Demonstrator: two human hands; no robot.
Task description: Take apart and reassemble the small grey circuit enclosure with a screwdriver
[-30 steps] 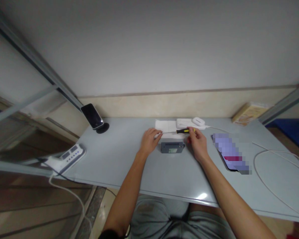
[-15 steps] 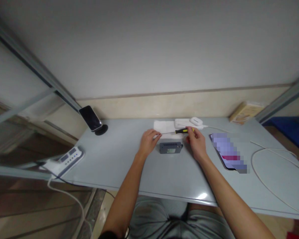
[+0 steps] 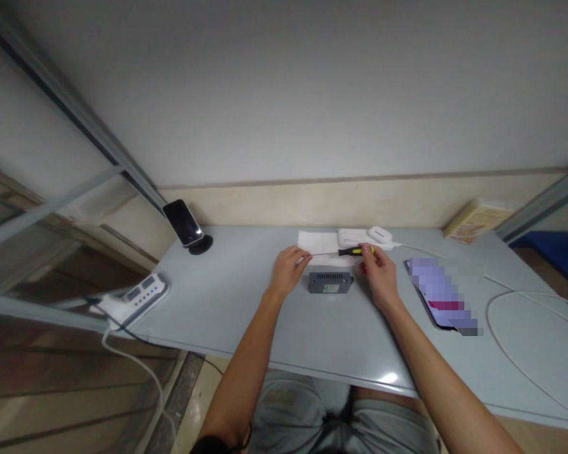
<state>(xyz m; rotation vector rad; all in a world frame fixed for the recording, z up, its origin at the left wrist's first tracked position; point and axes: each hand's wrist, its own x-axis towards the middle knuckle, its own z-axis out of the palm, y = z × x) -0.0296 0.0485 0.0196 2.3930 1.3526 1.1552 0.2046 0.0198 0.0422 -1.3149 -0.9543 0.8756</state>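
Two bare hands hold one screwdriver (image 3: 349,251) level above the table (image 3: 227,296), just behind a small grey box (image 3: 330,283) with a row of slots along its upper side. The right hand (image 3: 380,275), behind and to the right of the box, has its fingers closed around the black and yellow handle. The left hand (image 3: 287,271), to the left of the box, has its fingers pinched together on the far end of the thin metal shaft.

Behind the box, partly below the shaft, lies white paper (image 3: 316,240). Farther back and slightly right of the box is a white block (image 3: 351,237), with a small white case (image 3: 379,234) at its right end. To the right of the box lies a phone (image 3: 441,295), its screen pixelated, and beyond that a looped white cable (image 3: 489,315). A yellowish carton (image 3: 476,221) stands far behind and right of the box. Well left of the box is a power strip (image 3: 141,299); behind that, also left of the box, a dark screen (image 3: 183,222) leans on a round black base (image 3: 201,244).
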